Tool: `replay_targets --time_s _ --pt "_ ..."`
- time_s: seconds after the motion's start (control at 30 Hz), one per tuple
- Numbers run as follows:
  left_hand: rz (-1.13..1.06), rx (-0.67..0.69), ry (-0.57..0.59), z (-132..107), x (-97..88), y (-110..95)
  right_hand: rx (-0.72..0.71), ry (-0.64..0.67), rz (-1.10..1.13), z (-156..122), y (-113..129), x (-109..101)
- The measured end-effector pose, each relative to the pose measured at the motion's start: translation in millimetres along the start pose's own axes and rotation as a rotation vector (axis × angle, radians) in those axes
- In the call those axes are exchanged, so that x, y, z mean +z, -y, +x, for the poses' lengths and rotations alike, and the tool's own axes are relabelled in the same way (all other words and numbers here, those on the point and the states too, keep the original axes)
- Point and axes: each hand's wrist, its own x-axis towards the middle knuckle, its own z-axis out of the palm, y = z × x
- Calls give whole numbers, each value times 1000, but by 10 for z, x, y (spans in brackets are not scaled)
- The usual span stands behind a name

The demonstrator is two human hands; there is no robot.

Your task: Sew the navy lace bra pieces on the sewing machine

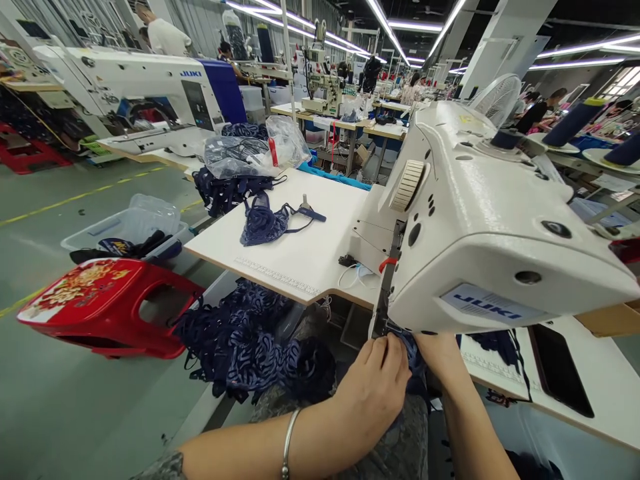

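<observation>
My left hand [373, 387], a silver bangle on its wrist, pinches dark blue patterned fabric [414, 363] just under the needle area of a white Juki sewing machine [475, 220]. My right hand [440, 353] reaches in from the right under the machine head and presses the same fabric; most of its fingers are hidden by the machine. A small dark blue garment [267, 223] lies on the white table [300, 260] to the left.
A pile of dark blue garments [245, 340] hangs below the table's left edge beside a red plastic stool [107, 303] and a clear bin [135, 227]. A plastic bag of fabric [250, 150] sits at the table's far end. A black phone [560, 370] lies at the right. Other machines and workers fill the background.
</observation>
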Motion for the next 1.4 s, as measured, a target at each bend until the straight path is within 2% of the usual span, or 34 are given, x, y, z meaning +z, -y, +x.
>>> replay_targets --time_s 0.2,0.47,0.73,0.87,1.4 --pt "-2 66 50 -56 22 14 51 15 55 -8 94 -38" --pt "-42 29 23 -55 57 6 139 -23 155 -34 187 -58" --pt "-102 -10 27 40 24 16 0 -30 1 17 2 -3" --pt "-100 -9 32 44 19 16 2 -18 -39 12 -75 21" --pt "-137 -36 -30 27 81 35 -110 -44 -297 -6 -149 123"
